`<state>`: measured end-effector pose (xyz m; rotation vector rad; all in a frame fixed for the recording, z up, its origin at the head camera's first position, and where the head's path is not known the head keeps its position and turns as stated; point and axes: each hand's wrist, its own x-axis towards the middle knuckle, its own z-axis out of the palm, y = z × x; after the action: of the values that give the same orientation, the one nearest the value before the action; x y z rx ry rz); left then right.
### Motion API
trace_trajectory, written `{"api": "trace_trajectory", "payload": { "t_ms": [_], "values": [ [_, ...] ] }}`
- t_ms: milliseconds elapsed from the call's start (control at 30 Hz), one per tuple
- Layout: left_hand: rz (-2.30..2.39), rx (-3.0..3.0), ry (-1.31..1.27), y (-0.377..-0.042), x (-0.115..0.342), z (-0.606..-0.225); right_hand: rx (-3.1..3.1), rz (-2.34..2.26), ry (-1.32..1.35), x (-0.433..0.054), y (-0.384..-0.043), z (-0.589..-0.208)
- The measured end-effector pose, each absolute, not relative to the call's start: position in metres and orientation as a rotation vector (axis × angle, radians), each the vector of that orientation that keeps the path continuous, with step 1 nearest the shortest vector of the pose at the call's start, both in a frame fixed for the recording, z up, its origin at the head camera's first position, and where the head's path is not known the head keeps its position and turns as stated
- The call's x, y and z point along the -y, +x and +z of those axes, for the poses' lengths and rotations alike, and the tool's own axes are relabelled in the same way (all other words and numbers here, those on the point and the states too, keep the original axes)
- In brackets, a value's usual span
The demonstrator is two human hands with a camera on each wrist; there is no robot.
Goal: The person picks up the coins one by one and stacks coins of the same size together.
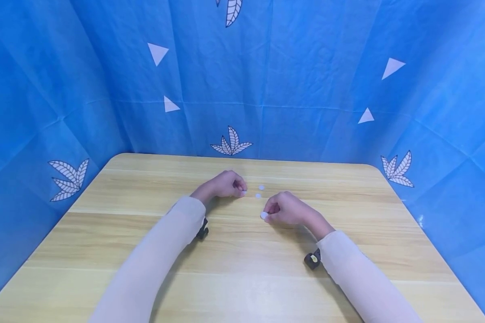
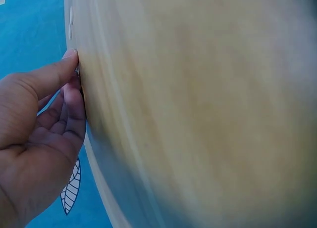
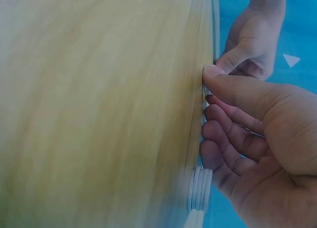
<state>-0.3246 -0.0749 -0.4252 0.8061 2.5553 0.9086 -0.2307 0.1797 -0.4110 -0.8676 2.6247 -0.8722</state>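
Observation:
Near the table's far side, my left hand [image 1: 226,185] pinches a small white disc [image 1: 244,192] between thumb and fingertips, down at the tabletop. My right hand [image 1: 288,209] pinches another white disc, whose pale round face [image 1: 264,215] shows at its thumb tip. Two more white discs, a farther one [image 1: 261,187] and a nearer one [image 1: 258,195], lie flat between the hands. In the right wrist view, a short stack of white discs [image 3: 199,189] stands beside the right hand's little finger; in the head view that hand hides it.
The wood-grain table [image 1: 242,260] has rounded far corners. A blue curtain [image 1: 299,80] with leaf and triangle prints hangs along its back and sides. A black wrist camera [image 1: 313,259] sits under the right sleeve, another [image 1: 203,229] under the left.

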Motion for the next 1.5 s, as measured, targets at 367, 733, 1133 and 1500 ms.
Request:
{"api": "trace_trajectory", "payload": {
  "t_ms": [367,733,1133,1500],
  "values": [
    [0.852,-2.529,0.812,-0.308,0.079,-0.418,-2.615,-0.882,-0.853,-0.180,-0.229,-0.410],
    [0.864,-2.487,0.836,-0.290,0.086,-0.413,-2.615,-0.879,-0.856,-0.180,-0.229,-0.408],
    [0.824,-2.506,0.902,-0.270,0.086,-0.410,-2.622,-0.875,-0.861,-0.178,-0.228,-0.407],
    [0.825,-2.493,0.947,-0.265,0.084,-0.415,-2.630,-0.844,-0.869,-0.178,-0.228,-0.408]
  ]
}}
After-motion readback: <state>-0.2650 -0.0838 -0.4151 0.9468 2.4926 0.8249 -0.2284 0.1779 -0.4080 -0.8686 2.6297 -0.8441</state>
